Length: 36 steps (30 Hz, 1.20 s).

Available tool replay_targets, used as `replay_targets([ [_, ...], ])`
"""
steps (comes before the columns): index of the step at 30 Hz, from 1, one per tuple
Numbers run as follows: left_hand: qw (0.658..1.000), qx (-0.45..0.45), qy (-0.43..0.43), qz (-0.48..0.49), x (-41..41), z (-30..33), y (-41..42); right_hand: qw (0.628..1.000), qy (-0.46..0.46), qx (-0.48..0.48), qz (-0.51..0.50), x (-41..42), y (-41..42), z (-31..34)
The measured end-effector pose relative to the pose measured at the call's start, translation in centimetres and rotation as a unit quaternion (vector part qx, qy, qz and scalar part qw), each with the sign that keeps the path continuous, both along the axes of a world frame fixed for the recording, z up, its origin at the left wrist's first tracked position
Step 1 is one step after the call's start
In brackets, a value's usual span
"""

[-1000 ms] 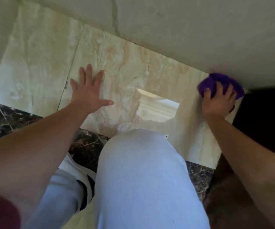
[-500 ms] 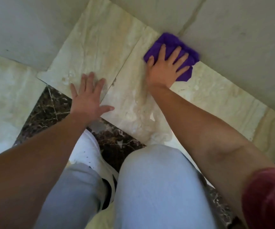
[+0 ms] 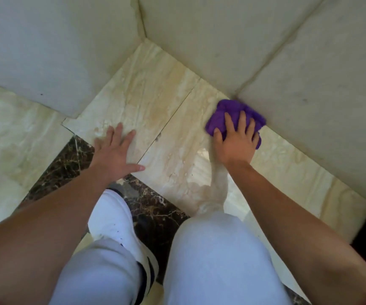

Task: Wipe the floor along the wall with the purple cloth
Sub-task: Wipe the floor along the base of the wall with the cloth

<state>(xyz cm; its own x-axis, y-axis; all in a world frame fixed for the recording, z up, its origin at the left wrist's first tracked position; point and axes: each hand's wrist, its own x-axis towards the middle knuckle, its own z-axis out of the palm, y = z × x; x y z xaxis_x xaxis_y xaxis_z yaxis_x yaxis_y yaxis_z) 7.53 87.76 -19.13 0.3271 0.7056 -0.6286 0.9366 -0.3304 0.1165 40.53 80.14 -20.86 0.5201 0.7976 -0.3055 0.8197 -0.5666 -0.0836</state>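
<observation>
Right at the foot of the wall [image 3: 298, 69], the right hand [image 3: 236, 143] lies palm-down on the purple cloth [image 3: 228, 115], its fingers [image 3: 242, 119] spread across the bunched fabric and pressing it flat to the floor rather than closing round it. The cloth's far edge touches the wall's base, just beside a vertical seam in the wall, and it sits on a cream marble tile [image 3: 177, 137]. A shiny streak shows on that tile on the side away from the wall, under the right wrist. Farther from the wall and well apart from the cloth, the left hand [image 3: 114, 154] rests open and empty on the neighbouring cream tile, fingers fanned, thumb pointing towards the cloth side, holding nothing. Farther still from the wall runs a dark brown veined strip [image 3: 67, 159] of floor. On it stands a white shoe [image 3: 113, 219], and beside that a bent knee in light grey trousers [image 3: 217, 260].
</observation>
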Motion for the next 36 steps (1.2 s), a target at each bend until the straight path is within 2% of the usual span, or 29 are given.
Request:
replay_targets([
  [3, 0.999, 0.029, -0.027, 0.008, 0.5, 0.2, 0.4, 0.999, 0.004, -0.008, -0.051, 1.9, -2.2, 0.2],
  [6, 0.999, 0.027, -0.006, 0.020, 1.4, 0.2, 1.1, 0.998, 0.004, -0.004, -0.057, 1.8, -1.2, 0.1],
  [11, 1.000, 0.007, 0.005, 0.021, 1.6, -0.9, 1.1, 1.000, -0.004, 0.022, 0.017, -2.1, 3.7, -0.9],
  [15, 1.000, 0.009, -0.001, 0.020, 1.1, -1.3, 1.0, 0.999, 0.000, 0.054, -0.008, -6.5, 9.2, -1.8],
  [19, 1.000, 0.019, 0.007, 0.015, 1.0, -1.6, 1.0, 0.995, 0.008, 0.036, 0.092, -10.0, 16.1, -2.0],
  [24, 0.999, 0.011, -0.035, 0.028, 0.6, -1.7, 1.3, 0.994, 0.003, 0.027, 0.103, -14.5, 22.6, -1.4],
  [30, 0.997, 0.029, -0.059, 0.032, 0.0, -1.8, 1.3, 0.989, -0.013, -0.014, 0.148, -15.8, 26.6, -0.2],
  [34, 0.995, 0.028, -0.084, 0.040, -0.2, -1.7, 1.2, 0.991, 0.037, 0.003, 0.131, -16.5, 27.3, 0.1],
  [36, 0.992, 0.032, -0.112, 0.053, -0.8, -1.4, 1.4, 0.981, 0.059, 0.025, 0.184, -15.4, 26.4, 0.3],
])
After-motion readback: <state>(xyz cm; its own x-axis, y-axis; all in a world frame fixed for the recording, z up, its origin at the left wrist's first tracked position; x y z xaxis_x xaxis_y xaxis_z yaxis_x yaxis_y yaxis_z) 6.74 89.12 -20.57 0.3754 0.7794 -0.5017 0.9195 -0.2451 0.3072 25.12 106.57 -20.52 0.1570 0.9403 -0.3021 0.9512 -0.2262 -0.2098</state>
